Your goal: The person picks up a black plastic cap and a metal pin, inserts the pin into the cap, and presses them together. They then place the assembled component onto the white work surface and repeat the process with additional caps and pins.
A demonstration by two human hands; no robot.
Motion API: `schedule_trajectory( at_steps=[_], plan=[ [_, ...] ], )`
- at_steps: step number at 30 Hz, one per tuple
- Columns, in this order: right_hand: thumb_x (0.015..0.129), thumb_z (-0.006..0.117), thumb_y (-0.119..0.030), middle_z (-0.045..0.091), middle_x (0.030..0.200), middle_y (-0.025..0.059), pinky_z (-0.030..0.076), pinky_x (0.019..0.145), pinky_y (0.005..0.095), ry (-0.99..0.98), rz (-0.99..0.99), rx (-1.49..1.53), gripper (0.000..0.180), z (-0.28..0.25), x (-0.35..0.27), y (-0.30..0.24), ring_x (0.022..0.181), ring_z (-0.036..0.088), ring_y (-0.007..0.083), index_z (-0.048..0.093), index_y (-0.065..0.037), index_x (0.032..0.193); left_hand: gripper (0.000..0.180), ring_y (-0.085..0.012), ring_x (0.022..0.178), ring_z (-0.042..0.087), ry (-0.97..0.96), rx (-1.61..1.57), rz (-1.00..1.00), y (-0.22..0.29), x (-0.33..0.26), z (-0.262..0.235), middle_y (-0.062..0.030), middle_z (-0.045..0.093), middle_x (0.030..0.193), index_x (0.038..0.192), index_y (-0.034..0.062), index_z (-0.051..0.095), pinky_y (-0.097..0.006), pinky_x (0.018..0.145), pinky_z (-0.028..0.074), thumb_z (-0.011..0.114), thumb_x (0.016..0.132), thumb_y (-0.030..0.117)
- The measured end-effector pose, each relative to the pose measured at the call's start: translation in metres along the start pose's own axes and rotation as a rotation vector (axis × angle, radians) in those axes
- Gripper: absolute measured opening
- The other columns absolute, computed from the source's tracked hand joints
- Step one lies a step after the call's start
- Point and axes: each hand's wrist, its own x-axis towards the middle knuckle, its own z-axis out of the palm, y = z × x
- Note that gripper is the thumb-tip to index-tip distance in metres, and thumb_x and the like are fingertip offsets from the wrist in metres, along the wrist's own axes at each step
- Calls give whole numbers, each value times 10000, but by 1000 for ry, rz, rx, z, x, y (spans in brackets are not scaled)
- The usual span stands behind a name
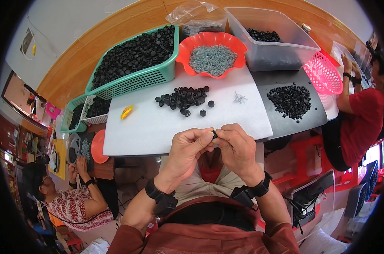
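Note:
Just off the table's near edge, my left hand [191, 146] and my right hand [234, 144] meet, fingertips pinched together on a small black plastic cap [214, 134]. Most of that part is hidden by my fingers. Ahead of them on the white foam sheet [137, 135] lies a loose pile of black plastic caps [185, 97], with a few strays at its near side. To the right of the pile are a few thin screws [239, 98]. A small yellow-and-red wrapped packet [126, 111] rests at the left.
Behind stand a green basket [133, 78] of black caps, a red scalloped bowl [181, 53] of screws and a clear plastic bin [272, 61]. Small black parts [289, 100] are heaped on the dark board at right. People work at left [80, 199] and right [363, 110].

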Motion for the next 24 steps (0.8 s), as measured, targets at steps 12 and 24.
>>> schedule_trajectory(
  at_steps=[12, 24],
  plan=[
    [835, 758, 29, 659, 903, 126, 561, 608, 350, -13, 3, -3, 226, 3, -1, 2, 726, 686, 281, 633, -10, 1019, 221, -88, 786, 620, 25, 0, 18, -3, -1, 4, -41, 723, 952, 1124, -10, 721, -230, 741, 520, 721, 978, 156],
    [820, 780, -3, 645, 929, 101, 536, 669, 329, -233, 198, 187, 327, -22, 15, -7, 753, 661, 248, 706, -33, 1137, 156, -80, 809, 649, -64, -8, 13, 1, -1, 2, -42, 727, 993, 1100, 25, 685, -215, 705, 525, 722, 964, 94]
  ],
)
